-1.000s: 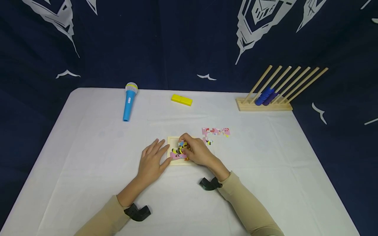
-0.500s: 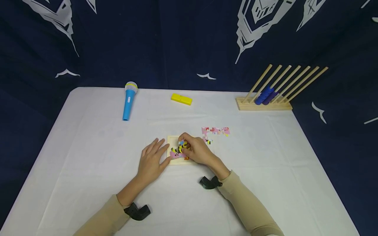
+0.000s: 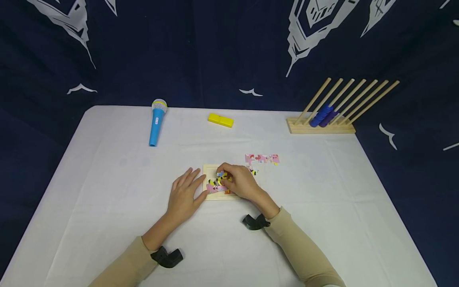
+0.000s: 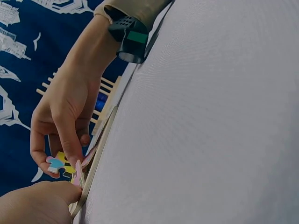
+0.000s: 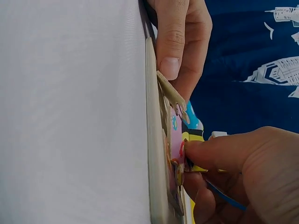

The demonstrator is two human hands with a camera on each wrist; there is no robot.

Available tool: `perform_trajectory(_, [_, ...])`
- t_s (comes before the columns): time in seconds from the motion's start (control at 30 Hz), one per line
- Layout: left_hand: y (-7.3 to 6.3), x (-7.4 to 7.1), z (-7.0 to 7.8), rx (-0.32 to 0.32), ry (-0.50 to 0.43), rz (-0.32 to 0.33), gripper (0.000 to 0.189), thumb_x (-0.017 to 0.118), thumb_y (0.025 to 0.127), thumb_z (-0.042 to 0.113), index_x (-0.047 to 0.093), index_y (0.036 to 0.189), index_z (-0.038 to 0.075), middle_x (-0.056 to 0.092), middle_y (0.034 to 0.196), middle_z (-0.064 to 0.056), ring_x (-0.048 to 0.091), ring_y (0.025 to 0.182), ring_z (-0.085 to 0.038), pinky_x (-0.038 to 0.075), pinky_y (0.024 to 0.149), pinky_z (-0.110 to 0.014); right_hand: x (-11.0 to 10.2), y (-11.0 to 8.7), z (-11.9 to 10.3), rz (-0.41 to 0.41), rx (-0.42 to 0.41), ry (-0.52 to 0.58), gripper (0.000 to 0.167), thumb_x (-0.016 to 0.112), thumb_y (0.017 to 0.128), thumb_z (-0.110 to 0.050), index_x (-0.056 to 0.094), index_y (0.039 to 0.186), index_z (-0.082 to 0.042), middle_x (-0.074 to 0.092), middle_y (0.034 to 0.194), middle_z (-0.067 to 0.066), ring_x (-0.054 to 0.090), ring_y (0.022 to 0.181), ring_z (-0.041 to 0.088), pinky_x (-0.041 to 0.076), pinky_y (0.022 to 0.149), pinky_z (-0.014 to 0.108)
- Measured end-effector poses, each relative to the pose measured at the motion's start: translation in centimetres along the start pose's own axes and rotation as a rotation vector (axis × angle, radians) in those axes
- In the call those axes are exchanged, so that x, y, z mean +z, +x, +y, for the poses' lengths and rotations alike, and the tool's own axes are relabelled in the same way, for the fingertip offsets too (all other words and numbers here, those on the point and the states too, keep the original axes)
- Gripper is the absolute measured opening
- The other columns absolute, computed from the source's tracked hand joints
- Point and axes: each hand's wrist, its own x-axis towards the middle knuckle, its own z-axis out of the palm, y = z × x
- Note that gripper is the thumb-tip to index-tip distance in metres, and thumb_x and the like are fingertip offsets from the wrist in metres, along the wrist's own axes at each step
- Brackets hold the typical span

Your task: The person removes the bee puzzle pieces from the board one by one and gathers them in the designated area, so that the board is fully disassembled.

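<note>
A shallow light-wood puzzle tray (image 3: 210, 170) lies before me, with pink pieces (image 3: 214, 189) along its near side. My right hand (image 3: 242, 184) is over the tray, pinching a yellow, black and blue jigsaw piece (image 4: 57, 163) between thumb and fingers. Its lower part is partly hidden by the fingers. My left hand (image 3: 183, 197) rests at the tray's left edge with fingers spread. The left thumb touches a pink piece at the near left corner. Seen in the right wrist view, a piece (image 5: 172, 93) by that thumb stands tilted up from the tray.
Several loose jigsaw pieces (image 3: 262, 159) lie just beyond the right hand. Farther back are a blue toy microphone (image 3: 155, 126), a yellow block (image 3: 220, 120) and a wooden peg stand (image 3: 299, 128) with blue and purple beads. A dark patterned cloth (image 3: 215, 52) hangs behind the table.
The pinched piece and my right fingers shift very slightly over the tray. My left hand stays where it was.
</note>
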Motion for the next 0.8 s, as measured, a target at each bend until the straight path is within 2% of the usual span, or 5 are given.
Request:
perform_trajectory(0.23, [0.0,0.0,0.0,0.000,0.010,-0.001,0.049,0.073,0.087,0.030,0.064,0.128,0.005,0.052,0.144,-0.017,0.038,0.140,-0.037,0.031,0.108,-0.055,0.1,0.0,0.2,0.018,-0.033,0.014,0.020,0.071,0.086,-0.006,0.065,0.104,-0.012,0.064,0.072,0.000,0.049,0.061,0.007,0.041,0.058,0.021])
perform_trajectory(0.43, [0.0,0.0,0.1,-0.003,0.008,-0.007,0.048,0.073,0.087,0.029,0.064,0.128,0.005,0.052,0.143,-0.016,0.038,0.140,-0.036,0.031,0.108,-0.055,0.2,0.0,0.5,0.005,-0.006,0.101,0.028,0.071,0.087,-0.005,0.064,0.114,-0.009,0.067,0.076,0.003,0.052,0.063,0.009,0.044,0.060,0.021])
perform_trajectory(0.57, [0.1,0.0,0.1,-0.006,0.011,-0.008,0.049,0.073,0.087,0.029,0.063,0.128,0.005,0.052,0.144,-0.016,0.038,0.140,-0.036,0.031,0.108,-0.055,0.0,0.1,0.6,0.025,0.017,0.174,0.033,0.070,0.088,-0.004,0.058,0.119,-0.007,0.071,0.081,0.008,0.058,0.065,0.009,0.047,0.062,0.021])
perform_trajectory(0.67, [0.1,0.1,0.1,-0.006,0.014,-0.005,0.050,0.074,0.086,0.030,0.063,0.128,0.005,0.052,0.144,-0.016,0.037,0.141,-0.036,0.030,0.109,-0.056,-1.1,0.1,0.8,0.051,0.029,0.225,0.031,0.068,0.089,-0.002,0.054,0.117,-0.005,0.073,0.083,0.011,0.059,0.063,0.011,0.047,0.060,0.022])
perform_trajectory(0.8, [0.0,0.1,0.1,-0.005,0.004,0.009,0.050,0.075,0.085,0.028,0.064,0.127,0.004,0.052,0.143,-0.017,0.037,0.140,-0.037,0.030,0.108,-0.056,-4.1,0.1,1.3,0.102,0.104,0.265,0.031,0.067,0.090,-0.002,0.055,0.118,-0.005,0.072,0.081,0.011,0.056,0.062,0.015,0.045,0.058,0.024])
